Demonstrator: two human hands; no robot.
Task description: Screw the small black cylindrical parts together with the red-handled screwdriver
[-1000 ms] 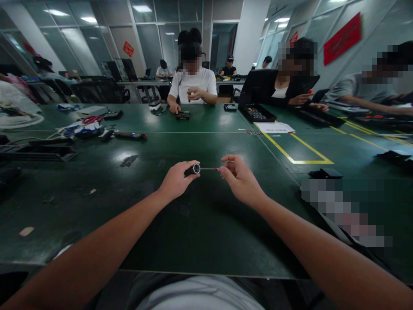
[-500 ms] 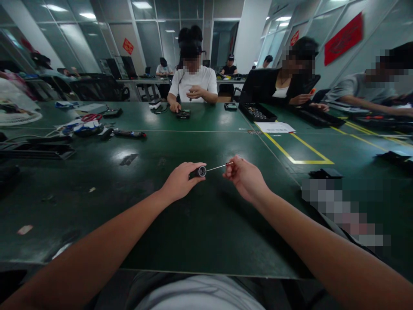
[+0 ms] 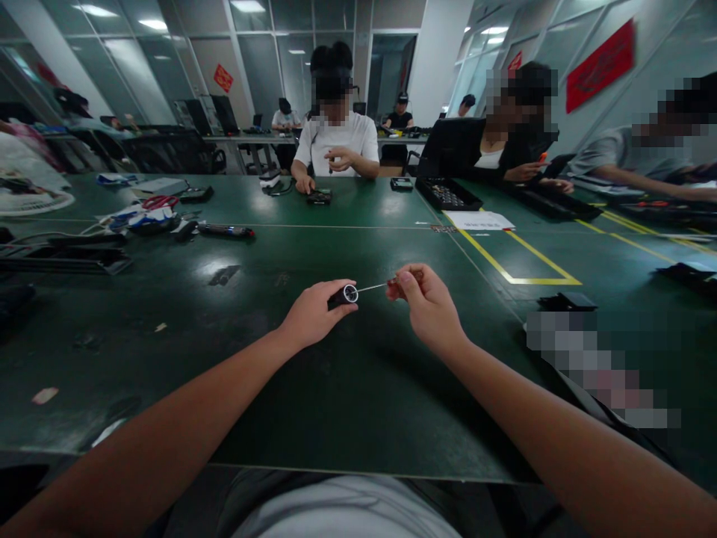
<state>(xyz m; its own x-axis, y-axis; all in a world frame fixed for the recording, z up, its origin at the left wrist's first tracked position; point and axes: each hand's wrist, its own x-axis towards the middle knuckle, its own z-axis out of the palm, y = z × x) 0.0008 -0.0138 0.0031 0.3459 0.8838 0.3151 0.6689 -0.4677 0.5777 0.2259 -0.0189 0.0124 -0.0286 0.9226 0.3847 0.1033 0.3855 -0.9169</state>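
My left hand [image 3: 310, 315] is closed around a small black flashlight [image 3: 338, 299], its silver-rimmed round end turned toward me. Between the fingers of my right hand [image 3: 429, 302] is a slim screwdriver [image 3: 370, 288] with a thin metal shaft and a reddish handle, which is mostly hidden by the fingers. The shaft points left, and its tip meets the rim of the flashlight; whether it goes inside I cannot tell. Both hands are held above the green table [image 3: 336, 411].
Red-handled scissors [image 3: 160, 202], cables and a black pen-like tool [image 3: 227, 232] lie to the left. A black tray of small parts [image 3: 448, 196] and a white paper [image 3: 479, 220] are at the back right. Co-workers sit across the table.
My right hand has turned slightly and its fingers have shifted on the screwdriver handle. The flashlight's end has tilted a little and its rim looks brighter; my left hand stays in place.
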